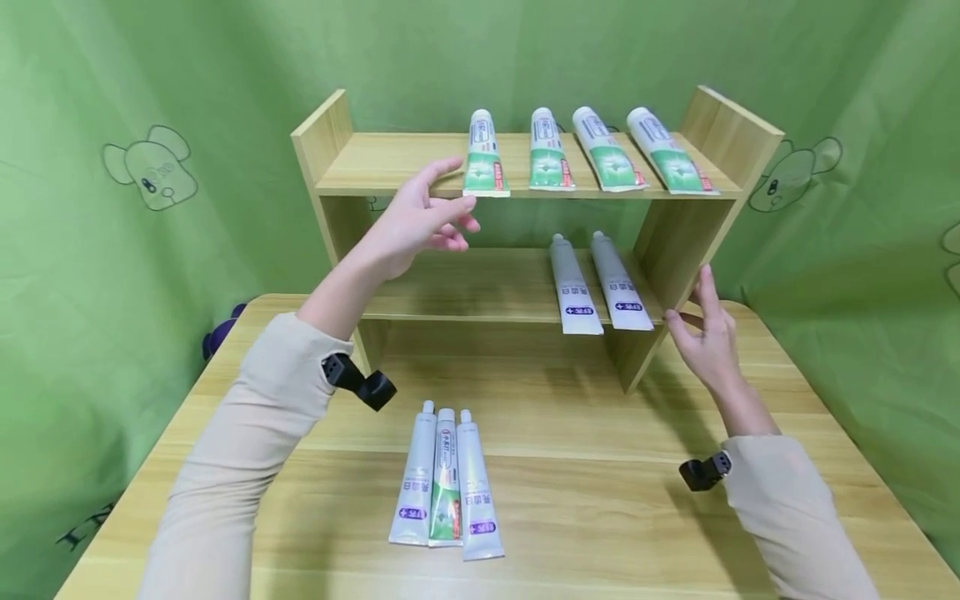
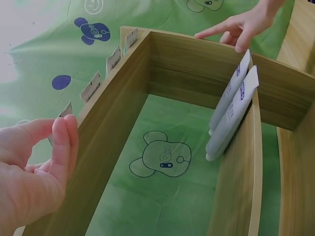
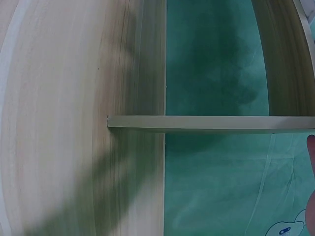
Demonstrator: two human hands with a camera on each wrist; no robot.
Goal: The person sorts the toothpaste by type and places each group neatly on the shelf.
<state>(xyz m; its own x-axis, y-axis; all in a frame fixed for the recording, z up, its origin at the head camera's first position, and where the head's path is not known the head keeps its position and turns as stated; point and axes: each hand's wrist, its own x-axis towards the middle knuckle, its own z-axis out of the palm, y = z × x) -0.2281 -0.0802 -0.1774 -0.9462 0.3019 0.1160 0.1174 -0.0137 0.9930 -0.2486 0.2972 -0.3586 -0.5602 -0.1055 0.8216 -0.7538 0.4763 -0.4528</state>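
My left hand (image 1: 412,218) is at the top board's front edge, its index finger and thumb beside the lower end of the leftmost green-and-white toothpaste tube (image 1: 483,158). In the left wrist view the fingers of the left hand (image 2: 44,167) partly hide that tube. Three more green-and-white toothpaste tubes (image 1: 550,154) lie to its right. My right hand (image 1: 707,337) rests its fingertips against the right side panel (image 1: 678,242) of the wooden shelf; the right wrist view catches only a sliver of a finger (image 3: 311,196). Two pale toothpaste tubes (image 1: 576,292) lie on the middle board, near that panel.
On the table (image 1: 570,500), in front of the shelf, lie two pale tubes (image 1: 415,483) with one green-and-white tube (image 1: 446,483) between them. The shelf's left side panel (image 1: 322,137) rises beside my left forearm. A green curtain (image 1: 187,67) hangs behind.
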